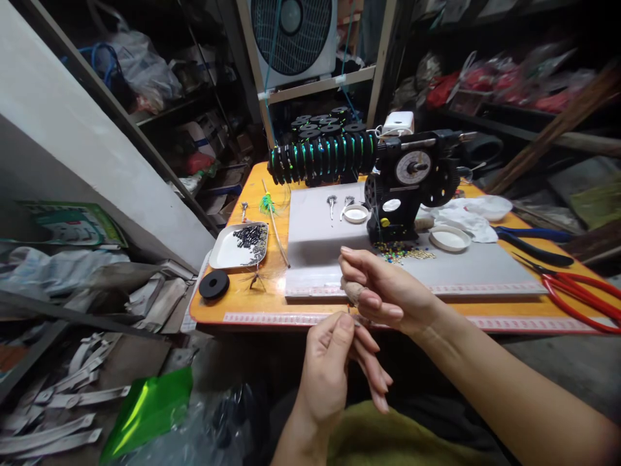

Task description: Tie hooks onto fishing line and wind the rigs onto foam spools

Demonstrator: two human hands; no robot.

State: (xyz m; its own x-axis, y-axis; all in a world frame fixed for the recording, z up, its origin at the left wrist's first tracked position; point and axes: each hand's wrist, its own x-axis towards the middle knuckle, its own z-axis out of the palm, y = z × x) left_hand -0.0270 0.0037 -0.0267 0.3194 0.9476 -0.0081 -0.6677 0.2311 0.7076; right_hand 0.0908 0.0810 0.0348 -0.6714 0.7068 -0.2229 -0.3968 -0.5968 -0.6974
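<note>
My left hand (330, 362) is low in front of the table's front edge, thumb pressed against the index finger on something small and dark that I cannot make out. Just above and to the right, my right hand (378, 285) is raised with its fingers curled, and a pale wrap (353, 292) covers one finger. What its fingertips hold, if anything, is too small to tell. Beyond the hands lies a grey board (315, 249) bearing a black machine (402, 188) with a row of black spools (323, 157). Small coloured beads (400, 251) lie at its base.
On the orange table (233, 304), a white tray (223, 249) of black pieces and a black spool (214, 285) sit left. Right are a round lid (450, 239), pliers (533, 246) and red-handled scissors (582, 291). A measuring tape (291, 318) runs along the front edge.
</note>
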